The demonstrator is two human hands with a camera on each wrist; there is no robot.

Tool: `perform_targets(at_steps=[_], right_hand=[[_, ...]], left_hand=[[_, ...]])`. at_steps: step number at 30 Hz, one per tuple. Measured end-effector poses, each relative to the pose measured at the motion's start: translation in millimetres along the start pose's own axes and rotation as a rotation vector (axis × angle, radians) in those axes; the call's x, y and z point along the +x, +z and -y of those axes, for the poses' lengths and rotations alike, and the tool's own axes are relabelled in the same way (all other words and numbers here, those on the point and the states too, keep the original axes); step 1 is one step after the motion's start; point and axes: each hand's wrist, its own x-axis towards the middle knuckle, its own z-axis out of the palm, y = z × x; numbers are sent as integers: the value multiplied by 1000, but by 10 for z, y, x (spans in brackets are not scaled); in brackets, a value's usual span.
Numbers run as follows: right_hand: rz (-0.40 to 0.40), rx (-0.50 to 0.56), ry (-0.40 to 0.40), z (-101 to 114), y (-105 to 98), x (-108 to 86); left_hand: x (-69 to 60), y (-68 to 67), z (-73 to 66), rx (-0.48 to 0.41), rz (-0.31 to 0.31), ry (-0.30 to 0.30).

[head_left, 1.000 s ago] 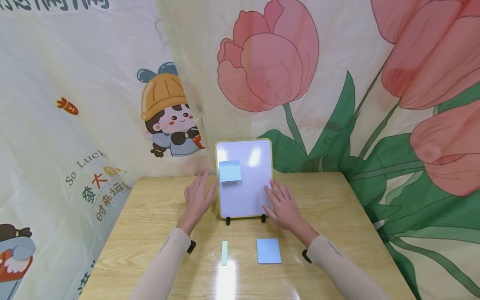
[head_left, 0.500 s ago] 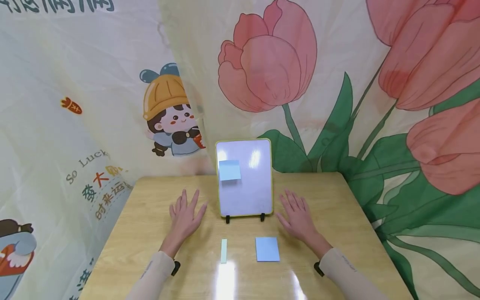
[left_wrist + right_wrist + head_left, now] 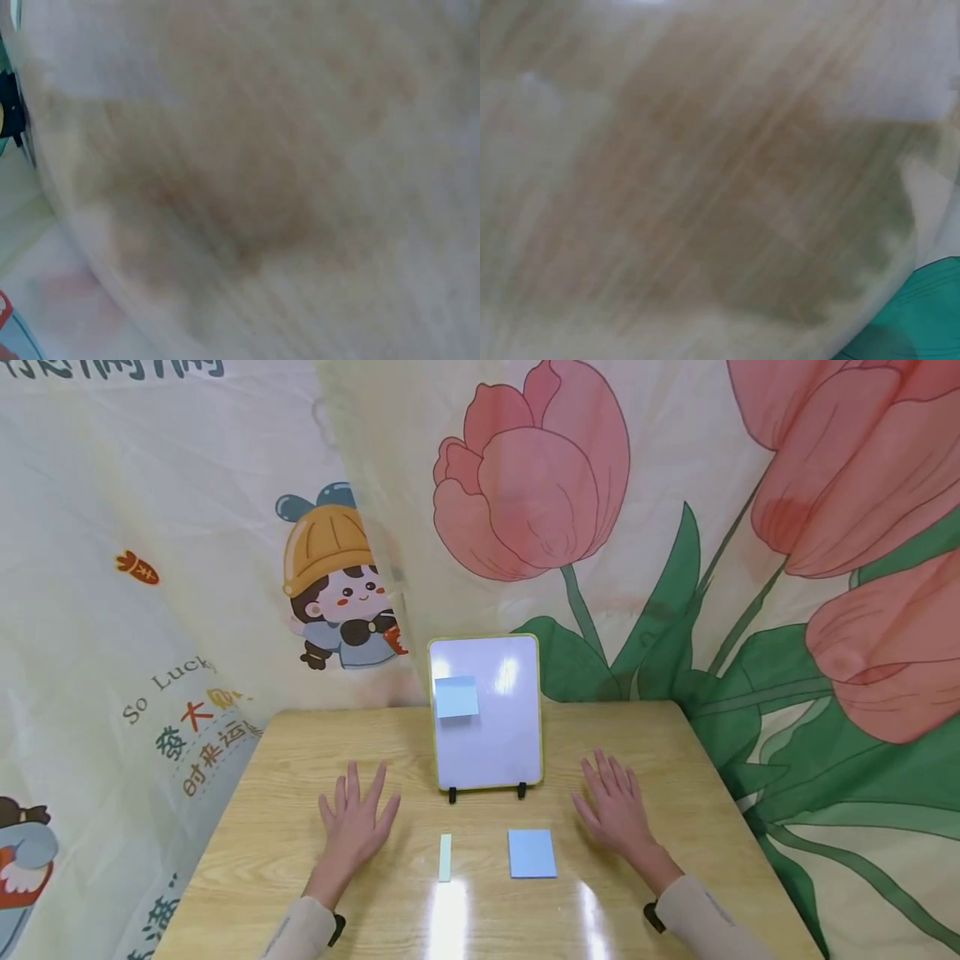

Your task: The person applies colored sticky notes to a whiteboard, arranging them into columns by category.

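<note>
A small whiteboard [image 3: 495, 743] with a yellow-green rim stands upright on two black feet at the back of the table. Stuck on its upper left is a light blue sticky note [image 3: 457, 697]. In front of the board lie a narrow pale green strip [image 3: 446, 858] and a blue sticky note pad [image 3: 532, 853]. My left hand [image 3: 352, 818] is spread flat to the left of the board, holding nothing. To the board's right, my right hand [image 3: 617, 810] is likewise extended and holds nothing. Both wrist views are blurred, mostly wood grain.
The wooden table [image 3: 262, 827] carries these things. Behind it hangs a printed cloth [image 3: 645, 468] with pink tulips, and another cloth [image 3: 172, 485] with cartoon figures covers the left side. Light glares off the table's front.
Both hands have come away from the sides of the whiteboard, moving outward and back toward the person. The board, note, strip and pad stay in place.
</note>
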Motion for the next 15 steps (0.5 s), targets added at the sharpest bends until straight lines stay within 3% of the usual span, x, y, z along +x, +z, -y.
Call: perform_targets(at_steps=[8, 15], right_hand=[[-14, -11, 8, -28, 39, -178], [16, -29, 27, -38, 4, -201]], left_hand=[[-173, 36, 19, 22, -14, 26], [-163, 10, -12, 46, -49, 69]])
